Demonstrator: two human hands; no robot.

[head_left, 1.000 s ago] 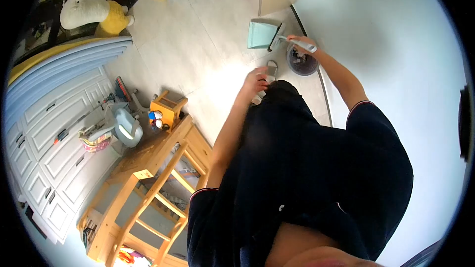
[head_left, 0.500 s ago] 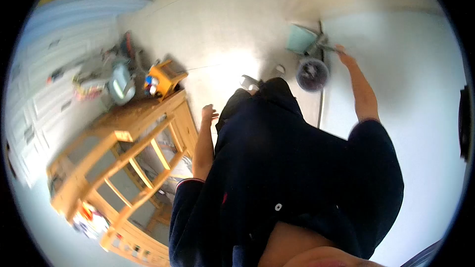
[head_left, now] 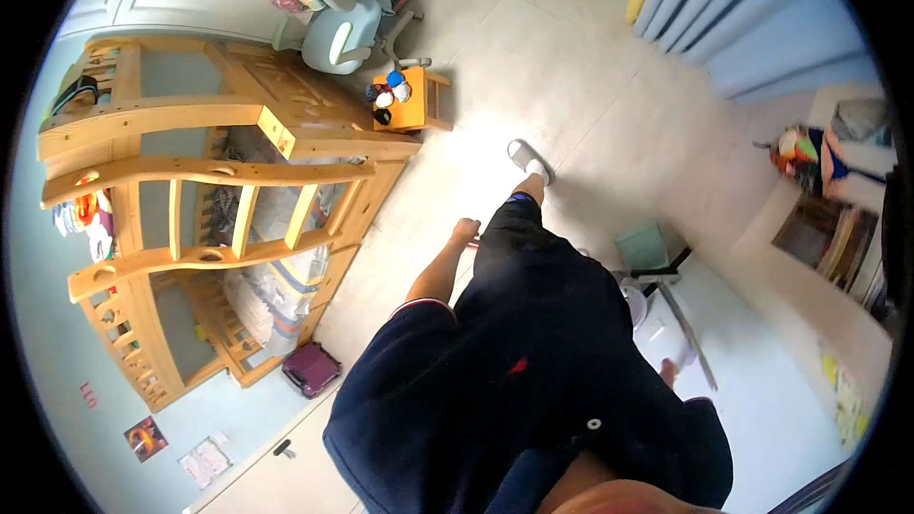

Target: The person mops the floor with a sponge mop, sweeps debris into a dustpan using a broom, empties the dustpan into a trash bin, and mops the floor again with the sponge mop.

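Note:
My left hand hangs beside the dark shorts, its fingers curled in, with no object visible in it. On the other side, my right hand shows only in part past the dark shirt; its fingers are too small and blurred to read. Close by that hand, a long grey handle slants along the pale wall. The light green dustpan lies on the floor near the handle's far end. Part of a bin shows between the shirt and the handle.
A wooden bunk bed stands at the left, with a purple case by its foot. Beyond are an orange stool with small items and a pale blue chair. Blue curtains and a shelf unit are at the right.
The view has turned, bringing the shelves and purple case into sight. My right hand has moved back from the handle it held earlier. My left hand's fingers have curled, and one foot has stepped out.

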